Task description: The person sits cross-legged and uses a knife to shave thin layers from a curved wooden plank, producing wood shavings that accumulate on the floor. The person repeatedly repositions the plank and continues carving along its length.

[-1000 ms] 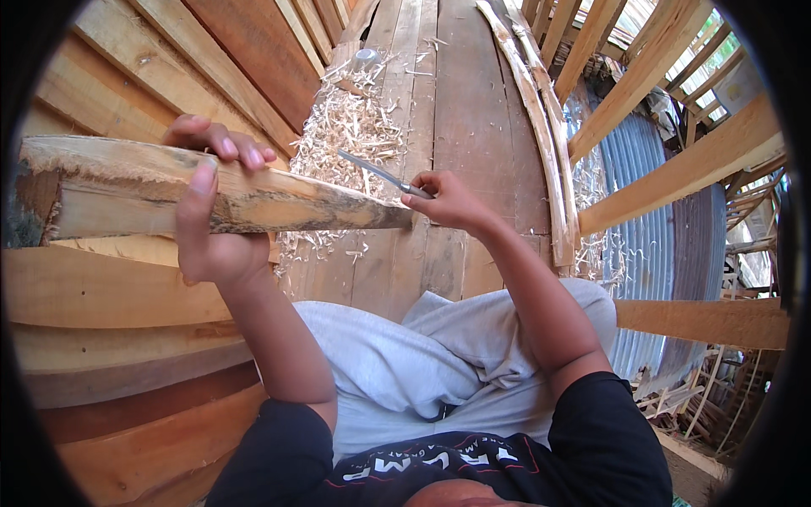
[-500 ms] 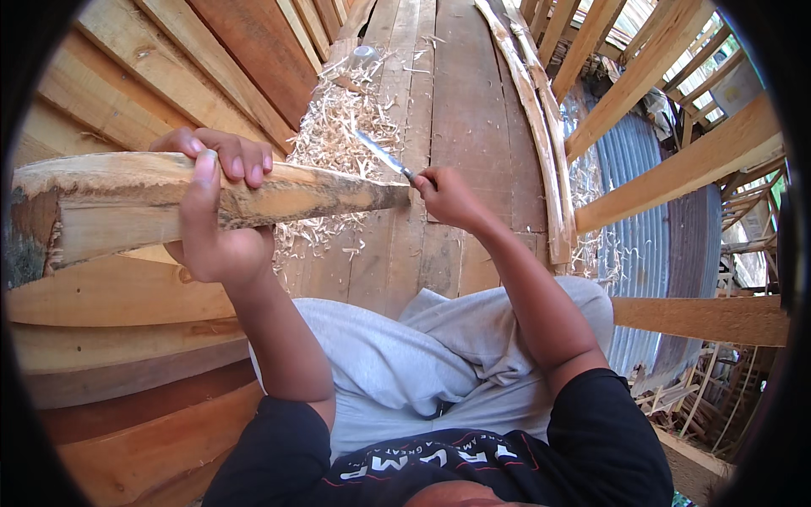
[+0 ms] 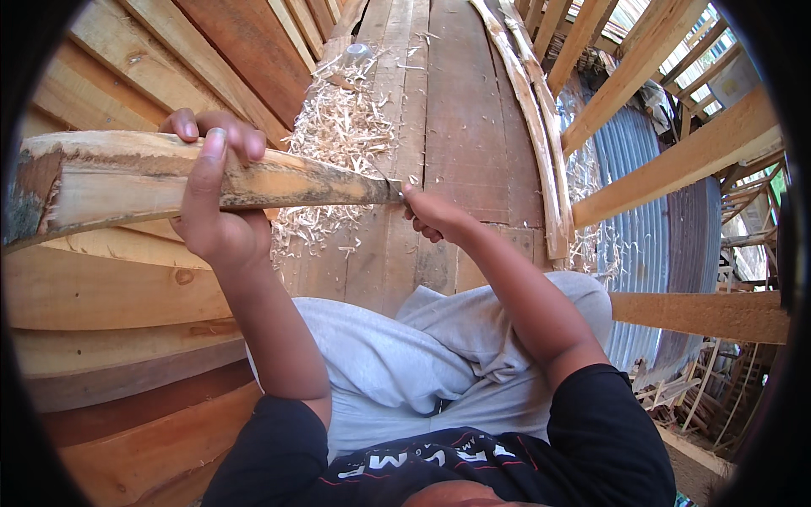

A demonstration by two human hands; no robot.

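My left hand [image 3: 215,203] is wrapped partway round a long, tapering piece of pale wood with dark-stained patches [image 3: 296,184] — thumb up across its near face, fingertips hooked over its far edge. The piece lies crosswise ahead of me, its broad, dark-ended butt out to my left and its narrow tip in front of my right hand [image 3: 431,215]. That hand is curled closed on the handle of a thin, grey metal knife [image 3: 390,182], most of the grip hidden inside my fingers. The blade stands at the narrow tip, seen nearly edge-on; whether it is touching the wood I cannot tell.

Beyond the wood, a heap of curly, cream-coloured shavings [image 3: 342,127] covers part of the brown plank floor [image 3: 465,127], with a small, greyish, rounded container [image 3: 356,53] at its far end. Two long, pale, rough poles [image 3: 530,110] lie to the right — well apart from both hands.
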